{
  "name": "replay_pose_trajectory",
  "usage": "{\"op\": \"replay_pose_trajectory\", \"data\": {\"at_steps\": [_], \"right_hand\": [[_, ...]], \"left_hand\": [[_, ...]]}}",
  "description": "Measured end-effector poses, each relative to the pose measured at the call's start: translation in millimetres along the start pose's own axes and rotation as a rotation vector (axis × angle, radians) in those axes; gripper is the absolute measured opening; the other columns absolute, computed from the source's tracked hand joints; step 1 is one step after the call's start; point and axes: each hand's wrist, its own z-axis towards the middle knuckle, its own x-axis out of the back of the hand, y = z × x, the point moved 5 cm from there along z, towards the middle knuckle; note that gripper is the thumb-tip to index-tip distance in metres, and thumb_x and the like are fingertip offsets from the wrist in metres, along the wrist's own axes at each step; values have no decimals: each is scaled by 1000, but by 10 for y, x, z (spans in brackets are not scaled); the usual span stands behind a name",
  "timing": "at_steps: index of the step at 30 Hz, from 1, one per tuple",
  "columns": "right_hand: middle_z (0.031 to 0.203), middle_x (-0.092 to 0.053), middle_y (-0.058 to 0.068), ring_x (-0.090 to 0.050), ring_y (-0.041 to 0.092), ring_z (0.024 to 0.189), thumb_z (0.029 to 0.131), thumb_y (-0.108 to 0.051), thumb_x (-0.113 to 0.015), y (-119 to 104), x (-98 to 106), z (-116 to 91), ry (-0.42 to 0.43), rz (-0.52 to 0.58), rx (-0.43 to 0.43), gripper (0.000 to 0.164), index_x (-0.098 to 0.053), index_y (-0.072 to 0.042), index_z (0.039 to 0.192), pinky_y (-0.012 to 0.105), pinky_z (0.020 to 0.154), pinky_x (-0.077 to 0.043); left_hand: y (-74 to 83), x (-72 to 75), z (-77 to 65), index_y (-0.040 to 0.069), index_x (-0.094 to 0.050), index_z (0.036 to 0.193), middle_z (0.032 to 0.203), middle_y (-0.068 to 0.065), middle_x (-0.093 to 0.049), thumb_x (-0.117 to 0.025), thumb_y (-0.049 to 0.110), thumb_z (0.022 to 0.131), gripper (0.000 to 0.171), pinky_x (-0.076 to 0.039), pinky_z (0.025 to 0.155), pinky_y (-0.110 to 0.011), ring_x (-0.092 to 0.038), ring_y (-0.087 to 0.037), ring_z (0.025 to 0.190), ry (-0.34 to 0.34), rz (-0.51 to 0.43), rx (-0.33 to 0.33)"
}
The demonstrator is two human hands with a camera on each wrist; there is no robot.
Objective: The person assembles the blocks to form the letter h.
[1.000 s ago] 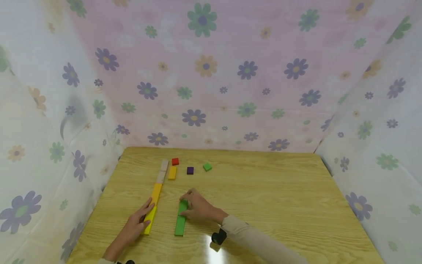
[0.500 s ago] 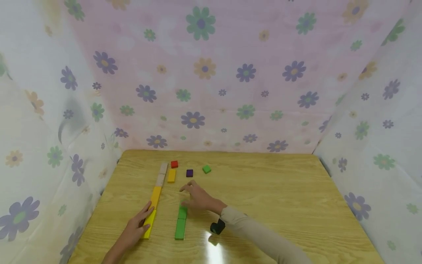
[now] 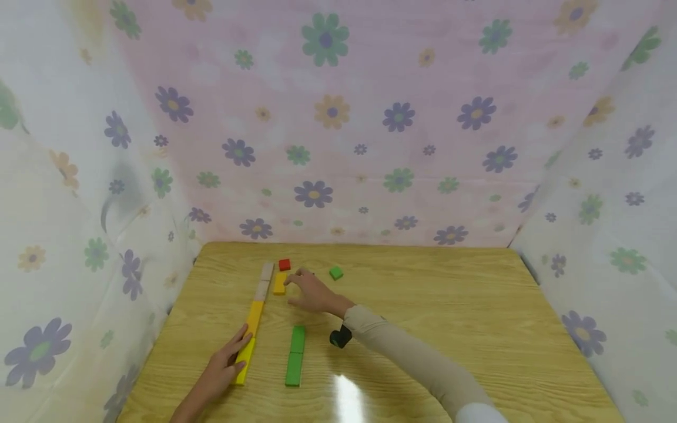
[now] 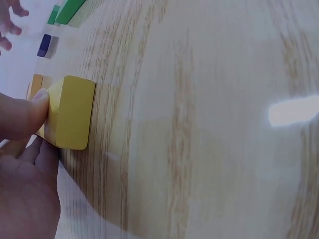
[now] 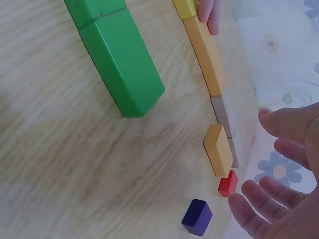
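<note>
My left hand (image 3: 218, 370) pinches the near yellow block (image 3: 245, 361), thumb on its right side and fingers on its left. Beyond it, in one line, lie an orange-yellow block (image 3: 255, 318) and two pale wooden blocks (image 3: 264, 283). My right hand (image 3: 313, 292) is over the table with fingers spread and slightly bent, holding nothing. Its fingertips are nearest a short orange block (image 3: 280, 284), which lies beside the pale blocks. In the right wrist view, a gap shows between that hand and the blocks. Two green blocks (image 3: 295, 369) lie end to end between the hands.
Behind the orange block sits a small red block (image 3: 284, 265). A small green block (image 3: 336, 272) lies further right. The purple block (image 5: 197, 217) is mostly hidden by my right hand in the head view. Flowered cloth (image 3: 365, 176) encloses the table's back and sides.
My right hand has let go of the far green block and moved away from me, toward the short orange block. The left hand stays on the yellow block.
</note>
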Motion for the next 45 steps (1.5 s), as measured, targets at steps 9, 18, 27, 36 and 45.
{"op": "replay_pose_trajectory", "data": {"at_steps": [9,18,27,36,45], "right_hand": [[114,-48,13,-46,19,89,88,-13,-66,21,-9,294,-48,-81,9,38,-57,-4,124,28,76,-44],[114,-53,8,-51,17,90,89,-8,-62,127,-158,560,-74,-285,80,35,-61,-12,124,25,76,-45],[122,-54,3,-52,20,105,91,-6,-57,186,-424,635,-134,-476,99,35,-61,-18,123,33,85,-48],[120,-54,5,-51,22,106,92,-17,-60,194,-469,645,-74,-599,91,23,-65,-18,115,36,85,-48],[113,-62,-2,-51,20,100,89,-16,-64,192,-414,602,-79,-605,90,24,-63,-19,112,38,83,-43]], "left_hand": [[-43,-6,-8,-3,-41,140,154,-12,-21,-57,-17,83,61,-26,97,-9,-18,-30,138,-21,-29,7],[-26,-3,30,-1,-40,141,154,-10,-20,-56,-15,85,60,-24,98,-9,-16,-29,139,-20,-50,1],[-41,4,33,-1,-39,142,155,-10,-19,-56,-14,85,61,-29,105,-28,-17,-29,139,-40,-29,10],[-32,5,28,-3,-37,142,155,-12,-17,-55,-15,85,61,-28,105,-38,-17,-30,139,-59,-26,6],[-13,27,14,-5,-37,142,155,-15,-17,-56,-15,85,61,-30,104,-39,-18,-33,138,-59,-24,-1]]}}
